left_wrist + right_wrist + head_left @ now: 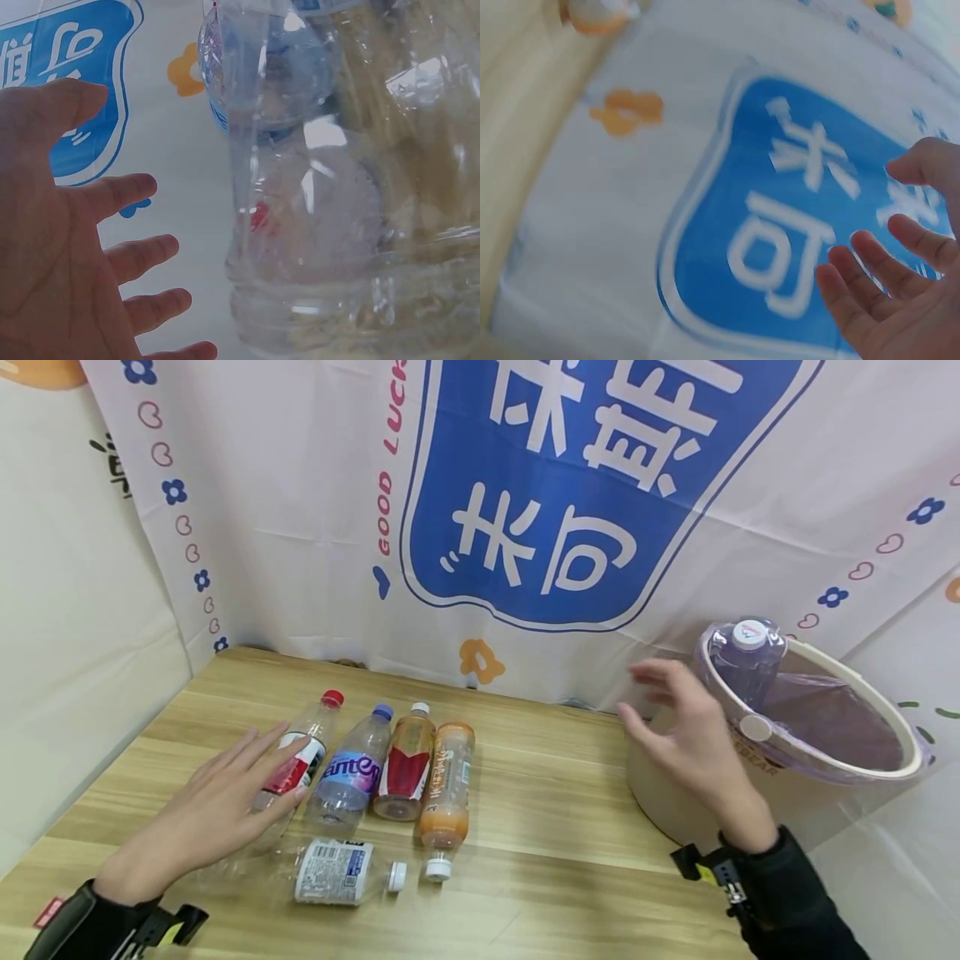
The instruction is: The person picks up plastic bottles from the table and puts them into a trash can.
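Left hand [206, 810]: fingers spread wide, holding nothing; poised over the red-capped bottle [303, 750], contact uncertain. Right hand [690, 739]: fingers loosely bent, wide from the thumb, grasping nothing; near the bin [675, 781] toward the right edge of the surface [555, 827].

Bottles: red-capped one lies leftmost in a row, then blue-capped bottle [348, 768], red-labelled bottle [405, 768], orange-banded bottle [448, 777]. First three caps face the far edge; the fourth faces the near edge. Clear bottle [333, 870] lies crosswise, nearer the front edge, cap toward the right edge. Another bottle [750, 668] is inside the bin, cap up.

Handling (judged): look drained, so light; thin walls would dent under a hard squeeze, not break; slick, apt to roll. Best hold: lightly around the label, or the stiffer neck.
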A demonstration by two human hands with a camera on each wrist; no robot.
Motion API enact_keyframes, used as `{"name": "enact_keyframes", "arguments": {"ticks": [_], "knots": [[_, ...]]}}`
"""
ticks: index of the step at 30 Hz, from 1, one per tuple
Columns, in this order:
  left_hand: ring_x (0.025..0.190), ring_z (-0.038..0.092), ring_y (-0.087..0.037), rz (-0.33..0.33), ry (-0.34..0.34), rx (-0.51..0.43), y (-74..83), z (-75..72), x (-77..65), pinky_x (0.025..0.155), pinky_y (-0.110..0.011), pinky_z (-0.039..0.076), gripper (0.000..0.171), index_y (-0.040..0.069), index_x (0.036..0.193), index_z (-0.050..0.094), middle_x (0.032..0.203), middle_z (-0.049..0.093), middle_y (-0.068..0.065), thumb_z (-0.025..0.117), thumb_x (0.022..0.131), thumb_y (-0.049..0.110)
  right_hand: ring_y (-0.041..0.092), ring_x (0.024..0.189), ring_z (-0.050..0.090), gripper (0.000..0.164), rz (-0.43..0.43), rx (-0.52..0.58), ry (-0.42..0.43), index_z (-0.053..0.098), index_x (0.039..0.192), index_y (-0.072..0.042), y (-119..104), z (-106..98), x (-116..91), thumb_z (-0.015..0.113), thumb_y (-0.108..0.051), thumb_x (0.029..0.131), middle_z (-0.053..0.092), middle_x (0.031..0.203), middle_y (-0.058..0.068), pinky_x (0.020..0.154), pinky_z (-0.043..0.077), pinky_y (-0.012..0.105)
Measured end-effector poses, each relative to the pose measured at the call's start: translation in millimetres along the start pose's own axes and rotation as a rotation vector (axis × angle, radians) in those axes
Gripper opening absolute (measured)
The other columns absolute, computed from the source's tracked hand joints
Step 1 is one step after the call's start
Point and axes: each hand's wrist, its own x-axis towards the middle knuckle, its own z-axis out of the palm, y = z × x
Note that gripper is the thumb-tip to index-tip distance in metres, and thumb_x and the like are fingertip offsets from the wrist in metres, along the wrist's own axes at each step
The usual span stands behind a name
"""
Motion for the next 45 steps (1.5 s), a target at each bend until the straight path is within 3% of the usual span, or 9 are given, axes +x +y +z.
{"name": "enact_keyframes", "arguments": {"ticks": [6, 16, 22, 25, 31, 34, 39, 45], "knots": [[0.140, 0.022, -0.059, -0.001, 0.009, -0.003, -0.4, 1.1, -1.5, 0.103, -0.079, 0.022, 0.068, 0.015, 0.158, 0.039, 0.164, 0.021, -0.021, 0.059, 0.102, 0.046, 0.029, 0.106, 0.064, 0.046, -0.036, 0.015, -0.137, 0.059, 0.124, 0.004, -9, 42, -2, 0.081, -0.003, 0.084, 0.063, 0.118, 0.015, 0.085, 0.057, 0.042], [0.143, 0.019, -0.057, 0.025, -0.001, -0.031, 8.3, 1.8, 3.8, 0.107, -0.076, 0.019, 0.067, 0.019, 0.159, 0.038, 0.166, 0.018, -0.017, 0.058, 0.102, 0.048, 0.029, 0.110, 0.062, 0.045, 0.065, 0.064, -0.285, 0.059, 0.129, -0.003, -9, 78, -16, 0.078, -0.014, 0.090, 0.062, 0.122, 0.012, 0.086, 0.057, 0.044], [0.142, 0.021, -0.057, 0.032, 0.002, 0.000, 9.9, 3.9, 6.5, 0.105, -0.077, 0.022, 0.066, 0.014, 0.156, 0.043, 0.164, 0.022, -0.020, 0.058, 0.102, 0.048, 0.027, 0.104, 0.064, 0.045, 0.123, 0.050, -0.363, 0.060, 0.127, -0.005, -15, 105, -27, 0.079, -0.022, 0.090, 0.063, 0.121, 0.010, 0.081, 0.057, 0.038], [0.143, 0.021, -0.057, 0.026, -0.002, 0.005, 9.9, 4.2, 6.7, 0.105, -0.077, 0.022, 0.066, 0.013, 0.155, 0.044, 0.165, 0.021, -0.020, 0.058, 0.102, 0.049, 0.025, 0.103, 0.063, 0.055, 0.195, 0.036, -0.437, 0.058, 0.131, -0.006, -24, 124, -36, 0.078, -0.037, 0.091, 0.063, 0.124, 0.011, 0.079, 0.057, 0.039], [0.142, 0.022, -0.058, 0.028, -0.006, 0.008, 9.1, 6.3, 7.0, 0.102, -0.079, 0.023, 0.067, 0.012, 0.155, 0.044, 0.164, 0.022, -0.021, 0.058, 0.102, 0.049, 0.037, 0.109, 0.063, 0.090, 0.307, -0.042, -0.615, 0.042, 0.153, -0.018, -42, 163, -56, 0.063, -0.073, 0.086, 0.055, 0.138, 0.021, 0.079, 0.057, 0.056], [0.141, 0.024, -0.058, 0.029, 0.000, 0.009, 8.9, 6.7, 6.6, 0.101, -0.080, 0.024, 0.067, 0.012, 0.155, 0.044, 0.164, 0.023, -0.021, 0.059, 0.101, 0.049, 0.038, 0.099, 0.067, 0.100, 0.345, -0.063, -0.653, 0.038, 0.155, -0.016, -47, 181, -64, 0.059, -0.081, 0.082, 0.057, 0.133, 0.025, 0.074, 0.059, 0.052], [0.141, 0.024, -0.058, 0.020, 0.003, -0.001, 8.5, 5.9, 5.1, 0.102, -0.080, 0.023, 0.067, 0.014, 0.156, 0.043, 0.165, 0.021, -0.019, 0.059, 0.101, 0.049, 0.025, 0.079, 0.065, 0.105, 0.420, -0.021, -0.636, 0.033, 0.151, -0.011, -51, 201, -71, 0.067, -0.078, 0.078, 0.060, 0.113, 0.020, 0.058, 0.054, 0.035], [0.140, 0.023, -0.059, 0.016, -0.001, -0.021, 6.1, 6.1, 3.5, 0.102, -0.080, 0.022, 0.066, 0.015, 0.156, 0.043, 0.167, 0.017, -0.015, 0.059, 0.101, 0.048, 0.020, 0.072, 0.063, 0.094, 0.436, -0.014, -0.611, 0.033, 0.145, -0.003, -50, 206, -70, 0.076, -0.058, 0.083, 0.063, 0.102, 0.017, 0.053, 0.052, 0.032]]}}
